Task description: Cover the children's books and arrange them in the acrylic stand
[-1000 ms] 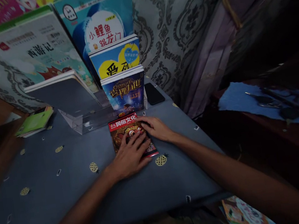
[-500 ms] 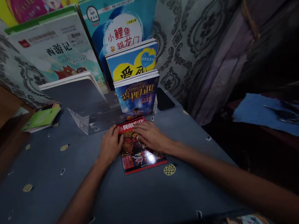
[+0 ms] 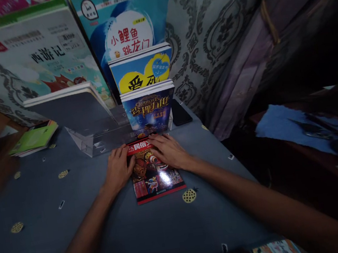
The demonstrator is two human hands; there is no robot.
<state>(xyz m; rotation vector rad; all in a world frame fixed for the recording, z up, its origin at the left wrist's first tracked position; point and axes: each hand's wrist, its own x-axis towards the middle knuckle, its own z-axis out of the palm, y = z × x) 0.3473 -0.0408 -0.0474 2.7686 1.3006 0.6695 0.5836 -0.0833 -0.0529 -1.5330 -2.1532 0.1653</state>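
Observation:
A red and dark book (image 3: 149, 166) lies flat on the grey-blue table, its glossy cover facing up and catching a bright reflection. Along its left edge rests my left hand (image 3: 118, 166), fingers stretched out and touching the cover's upper left. My right hand (image 3: 169, 151) lies over the upper right part of the cover with fingers extended, hiding part of the title. Just beyond the hands, a blue book with gold lettering (image 3: 149, 108) stands upright, a yellow and blue book (image 3: 140, 74) behind it.
Tall picture books (image 3: 52, 46) lean at the back beside a grey upright book (image 3: 70, 108). Green booklets (image 3: 35, 138) lie at the left. A dark phone (image 3: 181, 113) sits right of the standing books. Blue cloth (image 3: 296, 126) lies beyond the table's right edge.
The view has shifted closer and a little right, so the books appear lower left and larger. My right hand has slid toward the cover's right side, uncovering more of its pictures.

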